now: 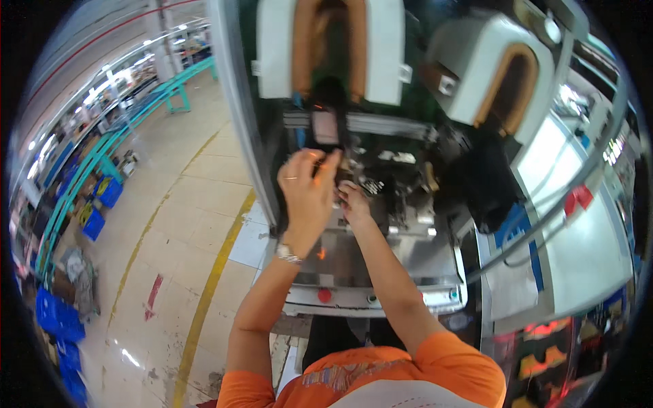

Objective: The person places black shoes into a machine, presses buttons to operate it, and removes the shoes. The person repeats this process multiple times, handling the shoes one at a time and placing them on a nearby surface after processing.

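My left hand [307, 187], with a ring and a wristwatch, is raised in front of the machine's left station. Its fingers are apart and partly bent, close to the lower end of a dark piece [326, 126] with a pale patch. To its right and slightly lower, my right hand [354, 202] has its fingers pinched together at the metal fixture [381, 183]; what they hold is too blurred and small to name. Above the dark piece stands a white clamp housing [385, 54] with a tan, arch-shaped pad [356, 51].
A second white housing [469, 58] with a tan pad and a black boot-like form [486, 180] stands at right. A red button [324, 295] sits on the machine's front edge. A grey hose [544, 234] curves past a white table [585, 251]. Blue bins [58, 316] line the far left.
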Demonstrator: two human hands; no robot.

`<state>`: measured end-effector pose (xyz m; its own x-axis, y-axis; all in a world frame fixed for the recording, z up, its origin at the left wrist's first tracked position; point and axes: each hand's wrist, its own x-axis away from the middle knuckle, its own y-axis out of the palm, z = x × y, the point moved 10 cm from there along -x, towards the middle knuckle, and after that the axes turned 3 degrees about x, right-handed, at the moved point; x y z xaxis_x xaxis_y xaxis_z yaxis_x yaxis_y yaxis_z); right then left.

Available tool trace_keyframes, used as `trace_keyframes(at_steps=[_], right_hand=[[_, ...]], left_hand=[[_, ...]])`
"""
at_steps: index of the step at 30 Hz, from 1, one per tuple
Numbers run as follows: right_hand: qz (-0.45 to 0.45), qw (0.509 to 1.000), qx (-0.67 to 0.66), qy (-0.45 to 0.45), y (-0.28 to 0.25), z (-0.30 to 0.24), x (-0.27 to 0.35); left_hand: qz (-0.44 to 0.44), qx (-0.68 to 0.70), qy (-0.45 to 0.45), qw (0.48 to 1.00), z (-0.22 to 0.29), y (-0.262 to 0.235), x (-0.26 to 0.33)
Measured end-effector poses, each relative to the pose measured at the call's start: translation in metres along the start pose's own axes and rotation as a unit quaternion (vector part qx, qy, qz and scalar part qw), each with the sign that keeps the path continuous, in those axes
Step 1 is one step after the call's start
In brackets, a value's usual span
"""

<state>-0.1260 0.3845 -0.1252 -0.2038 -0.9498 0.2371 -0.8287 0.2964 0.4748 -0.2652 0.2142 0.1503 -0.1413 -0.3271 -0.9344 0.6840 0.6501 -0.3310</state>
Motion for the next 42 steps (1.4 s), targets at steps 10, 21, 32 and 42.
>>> trace_keyframes(at_steps=[10,21,32,42], right_hand=[[0.242,0.549,0.389,-0.699,-0.094,-0.296,0.402],[0.228,0.422,0.489,-0.728,-0.071,-0.365,0.376],[0.215,0.400,0.586,-0.671,-0.077,-0.318,0.461],[0.360,0.544,0.720,-0.235,-0.257,-0.278,0.480]], left_hand=[[-0.131,0.046,-0.579,0.804,-0.223,-0.020,0.433],[-0.166,-0.001,-0.532,0.830,-0.185,-0.015,0.406],[-0.207,0.550,-0.093,0.803,0.242,0.036,0.131],[-0.273,0.729,-0.522,0.349,0.343,0.140,0.239]])
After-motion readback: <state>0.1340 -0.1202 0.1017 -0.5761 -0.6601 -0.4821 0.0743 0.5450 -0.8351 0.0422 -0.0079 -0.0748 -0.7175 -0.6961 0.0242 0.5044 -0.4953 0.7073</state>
